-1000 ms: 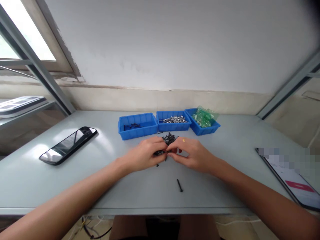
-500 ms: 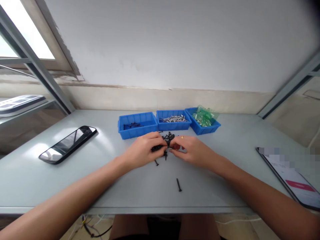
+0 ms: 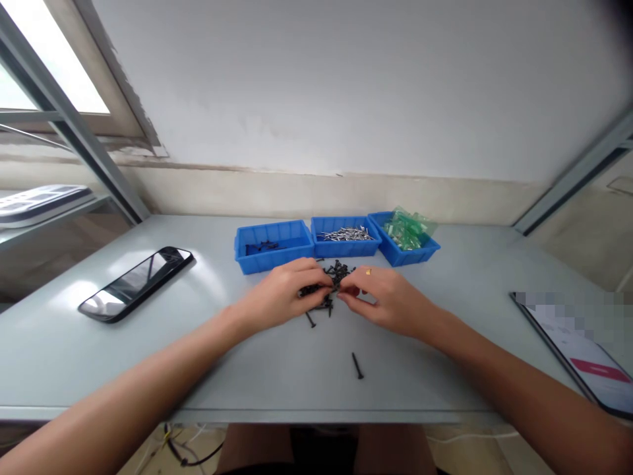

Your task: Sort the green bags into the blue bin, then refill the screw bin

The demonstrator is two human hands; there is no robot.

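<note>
A pile of black screws (image 3: 338,270) lies on the grey table in front of the blue bins. My left hand (image 3: 291,289) is at the pile's left side, thumb and fingers closed around something too small to make out. On the right side of the pile is my right hand (image 3: 380,295), a ring on one finger, its thumb and index finger a little apart with nothing visible between them. One loose black screw (image 3: 357,365) lies nearer the table's front edge, and another (image 3: 310,320) rests just below my left hand.
Behind the pile stand a blue bin with a few black screws (image 3: 274,256), one with silver screws (image 3: 345,245) and one with green plastic bags (image 3: 405,245). A black glossy device (image 3: 136,284) lies left, a tablet (image 3: 573,349) right.
My right thumb and index finger have parted slightly and drawn a little to the right. My left hand has barely moved. The whole view has shifted slightly.
</note>
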